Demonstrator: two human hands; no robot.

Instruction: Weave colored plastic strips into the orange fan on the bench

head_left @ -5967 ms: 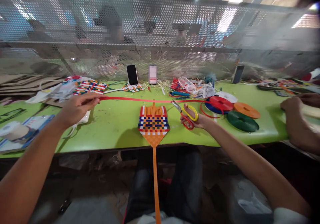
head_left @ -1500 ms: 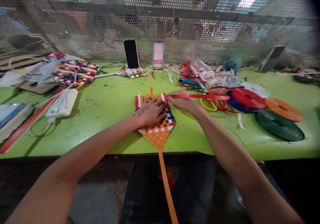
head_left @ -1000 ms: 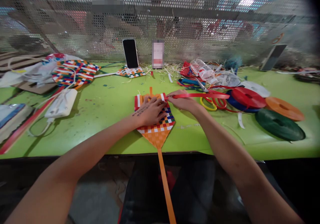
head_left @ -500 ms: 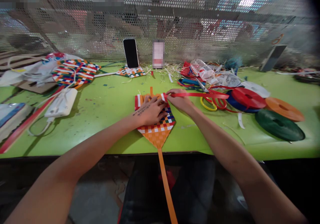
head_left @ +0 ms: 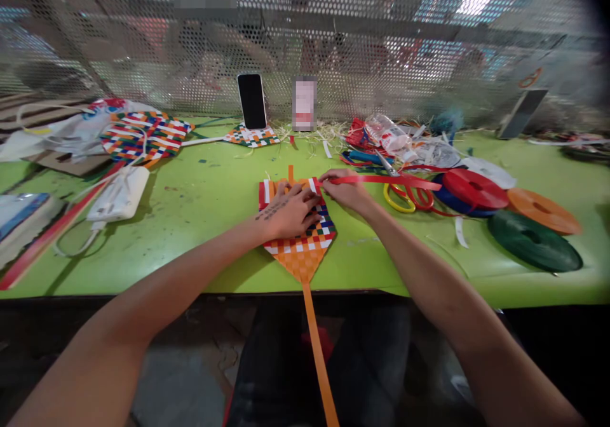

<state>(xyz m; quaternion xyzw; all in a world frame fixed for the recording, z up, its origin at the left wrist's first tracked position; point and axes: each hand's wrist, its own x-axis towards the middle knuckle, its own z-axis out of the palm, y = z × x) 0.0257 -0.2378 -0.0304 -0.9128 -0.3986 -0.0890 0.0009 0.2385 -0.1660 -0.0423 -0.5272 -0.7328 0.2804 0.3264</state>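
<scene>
A woven piece of coloured plastic strips [head_left: 300,263] lies on the green table, its orange point toward me and a long orange strip [head_left: 316,351] hanging from it over the edge. My left hand [head_left: 293,212] rests on its upper part with fingers spread, covering some of the weave. At the upper right corner, my right hand [head_left: 347,192] is closed in a pinch on a red strip [head_left: 395,180]. That strip trails right toward the rolls; the fingertips' exact hold is partly hidden. A short orange strip end [head_left: 290,173] sticks up from the top edge.
Scissors [head_left: 400,198] with a yellow handle and rolls of red [head_left: 476,189], orange [head_left: 543,211] and green strip [head_left: 534,239] lie right. Behind stand phones [head_left: 251,101] against perforated metal mesh. Left are a power strip [head_left: 119,195] and another woven piece [head_left: 147,136].
The view has shifted very slightly. Both hands keep nearly the same places on the woven piece and the red strip.
</scene>
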